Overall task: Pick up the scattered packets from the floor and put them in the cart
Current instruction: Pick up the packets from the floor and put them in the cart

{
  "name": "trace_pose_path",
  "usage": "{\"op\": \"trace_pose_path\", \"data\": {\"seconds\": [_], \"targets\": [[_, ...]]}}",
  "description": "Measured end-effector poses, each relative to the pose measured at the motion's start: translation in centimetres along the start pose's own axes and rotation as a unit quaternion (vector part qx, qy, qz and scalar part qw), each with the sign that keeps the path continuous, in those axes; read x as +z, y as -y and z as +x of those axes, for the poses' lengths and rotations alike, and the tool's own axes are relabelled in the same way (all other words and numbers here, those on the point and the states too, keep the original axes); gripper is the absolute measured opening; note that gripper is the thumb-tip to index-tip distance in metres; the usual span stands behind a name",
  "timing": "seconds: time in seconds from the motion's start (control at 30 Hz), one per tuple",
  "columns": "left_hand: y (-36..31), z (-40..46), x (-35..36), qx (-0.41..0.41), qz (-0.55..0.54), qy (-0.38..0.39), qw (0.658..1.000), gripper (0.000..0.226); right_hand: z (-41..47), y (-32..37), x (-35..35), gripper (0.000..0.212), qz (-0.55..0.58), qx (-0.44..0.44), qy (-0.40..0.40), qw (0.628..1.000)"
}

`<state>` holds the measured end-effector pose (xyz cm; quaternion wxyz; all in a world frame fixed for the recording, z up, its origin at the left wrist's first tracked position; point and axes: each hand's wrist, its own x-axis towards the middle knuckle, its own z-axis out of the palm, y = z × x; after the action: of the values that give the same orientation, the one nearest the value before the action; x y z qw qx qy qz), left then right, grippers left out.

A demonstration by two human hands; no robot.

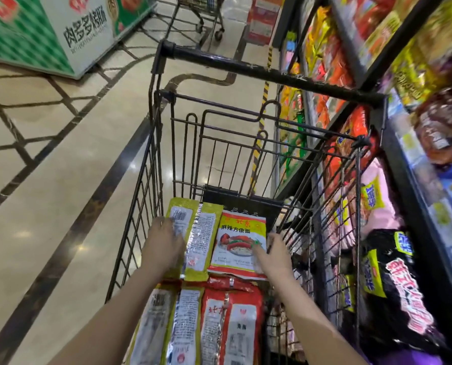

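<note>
While both forearms reach down into the black wire shopping cart (248,143), the left hand (164,246) lies on the yellow-green plastic noodle packet (193,238), which rests back side up with its barcode label showing, against the left wall of the cart. The left grip is apart: fingers extended flat across the packet's left edge. Just beside that packet, toward the right wall of the cart, lies the red-and-white plastic noodle packet (242,238), printed face up. The right hand (273,252) rests at the right edge of this packet, thumb on its face; whether the remaining fingers curl under the edge cannot be told. Nearer the camera end of the cart, two further packets lie side by side, overlapped at their far ends by the first pair: a second yellow-green packet (167,327) by the left wall and a red packet (232,325) beside it. Outside the cart's right wall stands a black-framed shelf unit (377,61) stocked with bagged goods. Beyond the cart's left wall extends the beige tiled floor (61,193), bearing a green-and-white display chest (48,35) well apart from the cart.
</note>
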<state>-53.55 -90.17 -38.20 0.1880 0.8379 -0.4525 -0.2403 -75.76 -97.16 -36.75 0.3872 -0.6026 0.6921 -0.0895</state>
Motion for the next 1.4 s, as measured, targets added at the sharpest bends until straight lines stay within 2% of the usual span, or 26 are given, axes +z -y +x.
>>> {"op": "trace_pose_path", "data": {"seconds": [0.07, 0.17, 0.3, 0.4, 0.57, 0.73, 0.87, 1.0, 1.2, 1.4], "targets": [[-0.4, -1.7, -0.9, 0.048, 0.037, -0.011, 0.998, 0.045, -2.0, 0.3, -0.8, 0.047, -0.054, -0.045, 0.009, 0.997], [-1.2, -5.1, -2.8, 0.111, 0.135, 0.013, 0.985, 0.05, -5.8, 0.9, -2.2, 0.05, -0.129, -0.093, 0.03, 0.987], [-2.0, -11.3, -6.3, 0.157, 0.222, 0.001, 0.962, 0.051, -11.5, 1.2, -4.4, 0.046, -0.178, -0.154, 0.052, 0.971], [-1.6, -16.7, -8.8, 0.149, 0.258, -0.026, 0.954, 0.045, -16.5, 1.6, -5.6, 0.046, -0.22, -0.194, 0.048, 0.955], [0.7, -26.0, -13.3, 0.123, 0.321, -0.04, 0.938, 0.04, -25.9, 4.4, -5.0, 0.045, -0.335, -0.311, 0.022, 0.889], [5.9, -35.1, -18.4, 0.035, 0.329, -0.079, 0.94, 0.039, -35.6, 9.0, -0.9, 0.042, -0.399, -0.434, 0.023, 0.807], [12.6, -43.9, -23.1, -0.068, 0.307, -0.122, 0.941, 0.038, -44.0, 12.7, 4.6, 0.041, -0.382, -0.538, 0.059, 0.749], [20.8, -55.3, -27.4, -0.17, 0.29, -0.17, 0.926, 0.036, -55.1, 15.7, 11.5, 0.041, -0.353, -0.632, 0.12, 0.679], [31.7, -76.1, -32.2, -0.331, 0.258, -0.235, 0.877, 0.034, -76.4, 16.1, 22.8, 0.039, -0.3, -0.743, 0.202, 0.563], [39.9, -97.3, -33.3, -0.475, 0.217, -0.288, 0.803, 0.035, -97.0, 12.5, 32.0, 0.037, -0.272, -0.815, 0.274, 0.433]]}}
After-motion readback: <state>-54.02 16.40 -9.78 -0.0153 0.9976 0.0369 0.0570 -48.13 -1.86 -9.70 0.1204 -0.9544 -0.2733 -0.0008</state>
